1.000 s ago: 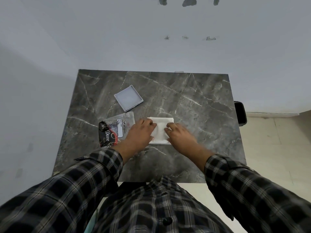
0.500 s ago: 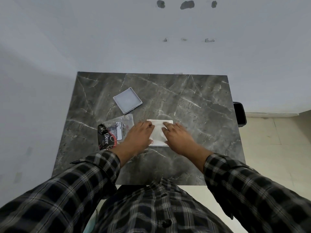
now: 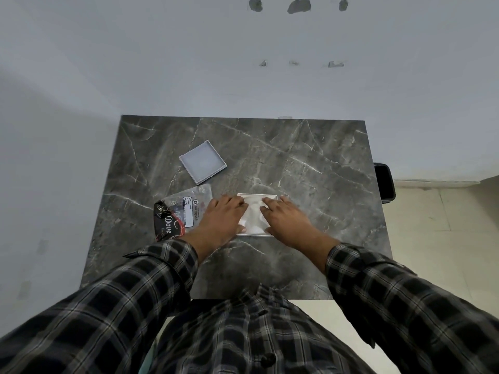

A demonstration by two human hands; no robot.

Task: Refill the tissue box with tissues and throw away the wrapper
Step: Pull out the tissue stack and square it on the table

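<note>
A white tissue box (image 3: 257,195) lies open on the dark marble table (image 3: 318,168), near the middle. White tissues (image 3: 253,215) fill it, creased in the centre. My left hand (image 3: 220,221) rests palm down on the left side of the tissues, fingers spread, its thumb at the box's near edge. My right hand (image 3: 286,221) presses flat on the right side in the same way. The empty clear and black "Dove" wrapper (image 3: 179,211) lies flat just left of my left hand. The grey square lid (image 3: 202,165) lies inside up behind the wrapper.
A black bin (image 3: 384,182) stands on the floor against the table's right edge. White walls close in behind and to the left. Pale floor tiles show at the right.
Both hands have spread apart over the tissues and pushed them down; the box's far rim now shows around them. Wrapper and lid have not moved.
</note>
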